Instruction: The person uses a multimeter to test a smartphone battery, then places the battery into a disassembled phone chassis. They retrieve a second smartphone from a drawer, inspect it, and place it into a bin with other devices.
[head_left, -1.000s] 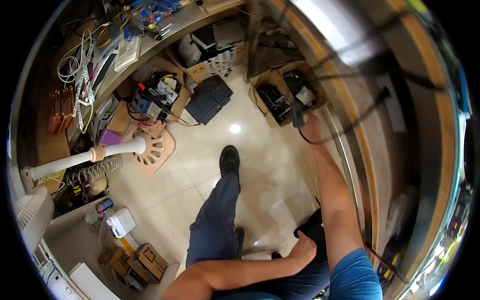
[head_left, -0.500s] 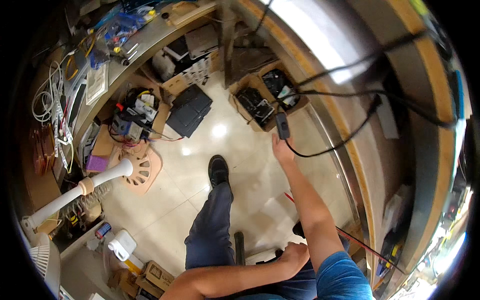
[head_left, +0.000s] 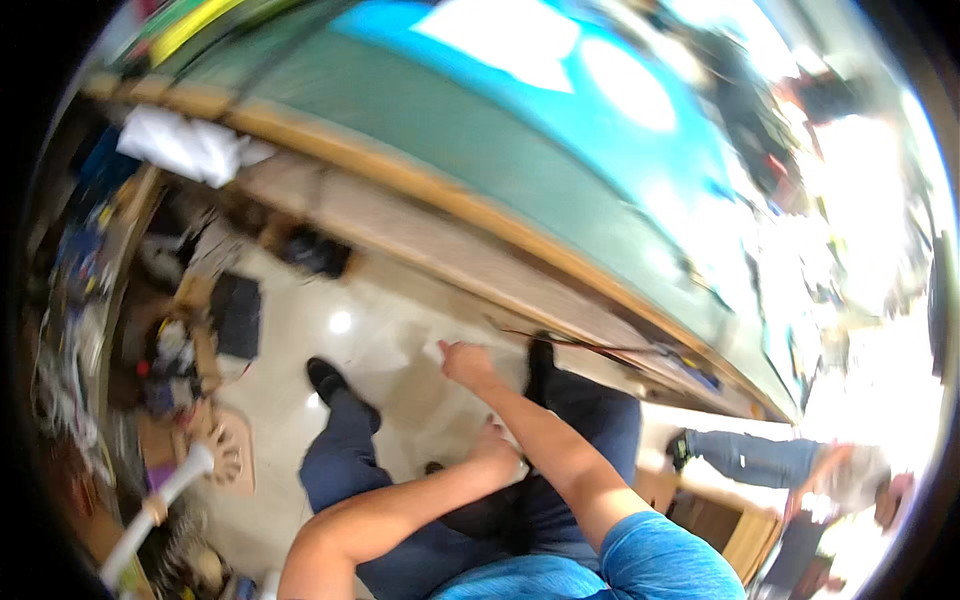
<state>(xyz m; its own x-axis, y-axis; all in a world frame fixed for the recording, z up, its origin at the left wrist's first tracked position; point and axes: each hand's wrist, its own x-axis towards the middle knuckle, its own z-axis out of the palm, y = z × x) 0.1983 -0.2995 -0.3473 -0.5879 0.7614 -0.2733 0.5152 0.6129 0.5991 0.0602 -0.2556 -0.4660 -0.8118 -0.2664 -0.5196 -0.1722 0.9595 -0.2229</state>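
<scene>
right hand (head_left: 463, 361) and left hand (head_left: 497, 458), too blurred to tell if gripping, likely fare best clear of the bench edge (head_left: 440, 200).

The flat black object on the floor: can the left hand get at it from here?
Probably not without leaning or shifting: the left hand is close in, the flat black object lies well forward and left on the floor, and the left shoe is roughly between.
</scene>
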